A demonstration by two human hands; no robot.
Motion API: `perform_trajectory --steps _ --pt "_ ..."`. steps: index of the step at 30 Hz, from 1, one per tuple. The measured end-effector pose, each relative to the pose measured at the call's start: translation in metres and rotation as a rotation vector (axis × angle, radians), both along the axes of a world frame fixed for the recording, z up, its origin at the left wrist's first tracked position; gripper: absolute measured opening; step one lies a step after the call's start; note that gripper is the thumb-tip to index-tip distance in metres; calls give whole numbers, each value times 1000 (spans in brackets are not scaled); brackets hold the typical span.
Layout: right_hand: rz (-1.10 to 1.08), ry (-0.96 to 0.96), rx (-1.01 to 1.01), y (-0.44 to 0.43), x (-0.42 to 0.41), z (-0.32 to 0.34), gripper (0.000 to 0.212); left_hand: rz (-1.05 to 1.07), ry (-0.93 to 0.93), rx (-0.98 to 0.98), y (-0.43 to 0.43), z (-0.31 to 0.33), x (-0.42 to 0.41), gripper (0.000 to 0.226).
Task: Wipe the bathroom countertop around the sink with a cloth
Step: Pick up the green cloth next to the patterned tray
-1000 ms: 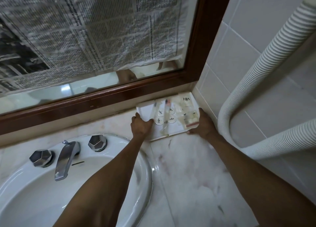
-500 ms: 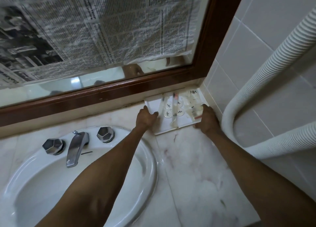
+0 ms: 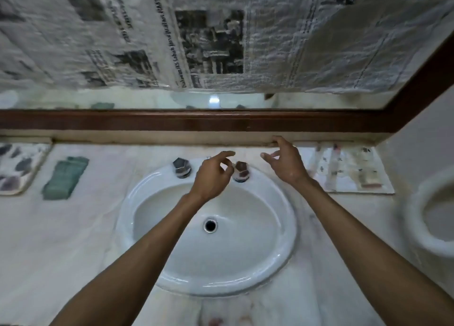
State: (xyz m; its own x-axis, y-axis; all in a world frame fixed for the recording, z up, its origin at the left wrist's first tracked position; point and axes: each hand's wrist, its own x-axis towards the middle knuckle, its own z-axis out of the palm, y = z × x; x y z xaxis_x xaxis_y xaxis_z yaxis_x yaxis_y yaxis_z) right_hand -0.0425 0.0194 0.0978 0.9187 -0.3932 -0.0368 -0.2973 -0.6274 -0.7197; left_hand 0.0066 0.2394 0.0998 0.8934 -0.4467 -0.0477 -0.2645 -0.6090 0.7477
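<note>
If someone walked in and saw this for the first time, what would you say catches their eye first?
Probably the newspaper covering most of the mirror above the brown frame. Next, the two bare hands, left hand and right hand, empty over the back of the white sink. The green cloth lies folded and untouched on the countertop to the sink's left.

The left hand (image 3: 212, 176) hides the tap. The tray (image 3: 14, 168) at left is cut by the edge. The items on the right tray (image 3: 353, 171) are blurred.
</note>
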Motion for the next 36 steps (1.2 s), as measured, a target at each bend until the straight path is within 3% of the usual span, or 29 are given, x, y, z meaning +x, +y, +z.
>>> perform_trajectory --steps 9,19,27,31,36 --pt "306 16 61 247 89 16 35 239 -71 57 252 16 37 36" --pt "441 110 30 433 145 -22 40 513 -1 176 452 -24 103 45" --pt "456 221 -53 494 197 -82 48 644 140 251 518 -83 172 68" --pt "453 166 -79 510 226 -109 50 671 174 254 518 -103 204 88" --pt "414 97 -138 524 251 -132 45 618 91 400 507 -121 216 87"
